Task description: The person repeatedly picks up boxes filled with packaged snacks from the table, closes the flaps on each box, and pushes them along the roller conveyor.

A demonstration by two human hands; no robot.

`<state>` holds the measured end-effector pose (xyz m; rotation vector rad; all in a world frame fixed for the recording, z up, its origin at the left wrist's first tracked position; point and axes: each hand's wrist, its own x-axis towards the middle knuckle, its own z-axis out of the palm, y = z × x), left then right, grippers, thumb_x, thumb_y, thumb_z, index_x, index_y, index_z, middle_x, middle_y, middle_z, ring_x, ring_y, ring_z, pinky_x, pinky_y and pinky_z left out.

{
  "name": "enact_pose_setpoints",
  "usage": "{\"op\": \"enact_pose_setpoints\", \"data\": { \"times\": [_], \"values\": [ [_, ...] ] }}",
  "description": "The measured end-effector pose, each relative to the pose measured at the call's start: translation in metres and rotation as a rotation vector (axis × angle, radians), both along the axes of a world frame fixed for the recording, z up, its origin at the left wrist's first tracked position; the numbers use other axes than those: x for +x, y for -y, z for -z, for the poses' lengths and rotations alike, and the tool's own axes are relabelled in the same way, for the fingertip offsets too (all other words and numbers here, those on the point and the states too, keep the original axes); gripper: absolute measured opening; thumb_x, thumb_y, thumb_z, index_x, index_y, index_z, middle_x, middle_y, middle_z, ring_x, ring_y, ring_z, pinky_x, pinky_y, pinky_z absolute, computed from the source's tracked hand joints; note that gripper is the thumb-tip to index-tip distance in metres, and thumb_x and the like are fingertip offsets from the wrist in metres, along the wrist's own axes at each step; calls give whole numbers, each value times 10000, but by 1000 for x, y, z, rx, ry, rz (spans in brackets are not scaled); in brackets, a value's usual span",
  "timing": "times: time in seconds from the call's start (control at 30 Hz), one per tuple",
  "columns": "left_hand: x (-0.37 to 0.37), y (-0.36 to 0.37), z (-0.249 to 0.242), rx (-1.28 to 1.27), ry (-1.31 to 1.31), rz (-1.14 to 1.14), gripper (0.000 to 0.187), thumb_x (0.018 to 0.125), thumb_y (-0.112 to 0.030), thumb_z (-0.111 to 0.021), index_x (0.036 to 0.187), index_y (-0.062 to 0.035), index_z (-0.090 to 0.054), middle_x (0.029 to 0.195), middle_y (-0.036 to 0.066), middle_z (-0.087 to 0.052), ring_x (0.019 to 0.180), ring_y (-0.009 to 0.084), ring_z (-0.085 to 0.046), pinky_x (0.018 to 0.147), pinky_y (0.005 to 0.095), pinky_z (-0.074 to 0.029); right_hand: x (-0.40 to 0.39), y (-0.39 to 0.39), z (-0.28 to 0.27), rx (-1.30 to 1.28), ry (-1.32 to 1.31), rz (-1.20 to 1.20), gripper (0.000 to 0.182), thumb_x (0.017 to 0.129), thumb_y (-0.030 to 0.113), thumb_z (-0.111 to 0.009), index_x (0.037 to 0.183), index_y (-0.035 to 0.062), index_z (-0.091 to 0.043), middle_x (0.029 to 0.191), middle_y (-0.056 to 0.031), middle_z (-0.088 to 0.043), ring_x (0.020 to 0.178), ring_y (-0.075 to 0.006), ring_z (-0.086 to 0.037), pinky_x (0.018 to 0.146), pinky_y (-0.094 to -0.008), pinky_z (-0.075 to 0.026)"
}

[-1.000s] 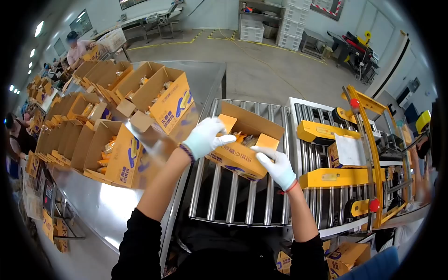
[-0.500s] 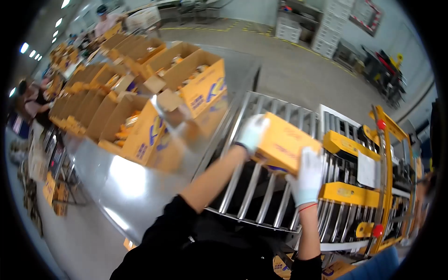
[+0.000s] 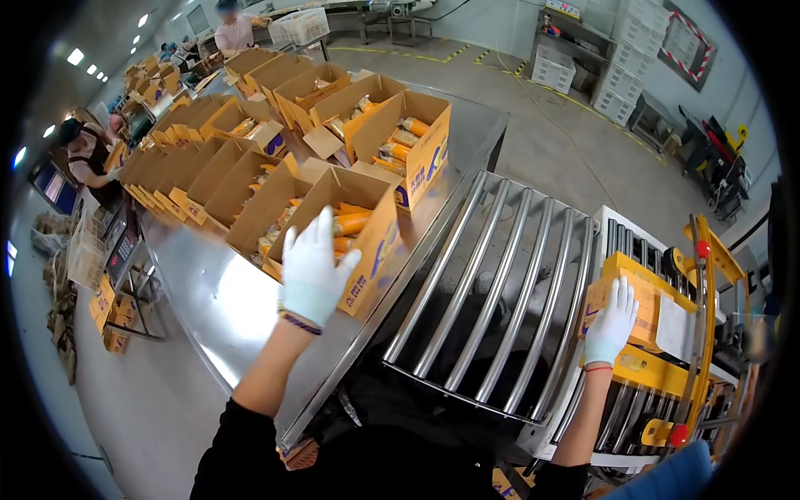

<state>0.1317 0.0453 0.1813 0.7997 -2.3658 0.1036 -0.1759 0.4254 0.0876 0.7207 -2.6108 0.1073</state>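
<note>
My left hand (image 3: pixel 315 271), in a white glove, is raised with fingers spread in front of the nearest open carton (image 3: pixel 377 242), which contains orange packets. Whether it touches the carton is unclear. On the right, my right hand (image 3: pixel 612 321), also gloved, lies with its fingers stretched over a closed orange box (image 3: pixel 640 302). That box sits between the yellow side guides of the sealing machine (image 3: pixel 700 317), partly covered by the hand.
A steel table (image 3: pixel 208 287) bears rows of open cartons (image 3: pixel 408 142). Between it and the machine lies a roller conveyor (image 3: pixel 492 292). Two co-workers (image 3: pixel 87 158) stand beyond the table at left and back. White crates (image 3: pixel 621 79) are stacked at the back right.
The closed box has moved right off the rollers into the machine, with my right hand on it. My left hand has left the box and moved left to the open cartons.
</note>
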Motion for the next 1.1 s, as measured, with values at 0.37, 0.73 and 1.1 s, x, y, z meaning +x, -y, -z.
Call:
{"op": "enact_pose_setpoints", "data": {
  "times": [0.37, 0.73, 1.1],
  "values": [
    [-29, -22, -26, 573, -292, 364, 411, 1001, -215, -645, 1331, 26, -598, 1213, 169, -690, 1170, 254, -650, 989, 354, -516, 139, 83, -62, -596, 610, -799, 951, 756, 579, -836, 1466, 28, -525, 1536, -285, -452, 1423, -442, -453, 1175, -501, -371],
    [-38, -43, 12, 501, 236, 651, 459, 866, -413, -762, 1100, -21, -723, 1097, 147, -692, 1073, 339, -635, 956, 413, -507, 112, 91, -49, -229, 390, -627, 379, 903, 152, -676, 1275, 176, -747, 1587, -316, -346, 1459, -489, -366, 1212, -526, -307],
    [-68, -34, 87, 783, -400, 229, 593, 863, -210, -843, 1313, 32, -541, 1306, 154, -565, 1232, 264, -557, 1047, 372, -475, 117, 127, -65, -186, 247, -626, 924, 787, 451, -808, 1501, -7, -441, 1491, -166, -493, 1444, -342, -413, 1250, -551, -252]
  ]
}}
